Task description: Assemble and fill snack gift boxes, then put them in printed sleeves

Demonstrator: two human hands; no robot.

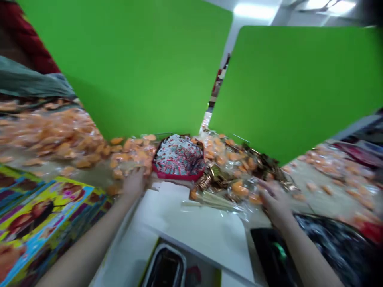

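My left hand (134, 181) reaches to the orange pieces in clear wrappers (134, 153), left of a red tray (179, 175) heaped with small printed packets (179, 153). Its fingers are blurred among the wrappers. My right hand (272, 195) is at a clear bag with orange pieces (242, 189), fingers curled at the bag's right edge. Gold twisted wrappers (212, 177) and a bundle of pale sticks (218, 201) lie between the hands. Below them is an open white box (194, 227) with a black container (166, 267) inside.
Colourful printed boxes (44, 219) are stacked at the left. Green partitions (149, 71) stand behind the table. A black case (272, 251) and a dark plastic bag (332, 243) lie at the right. More wrapped orange pieces (50, 131) are heaped at the far left.
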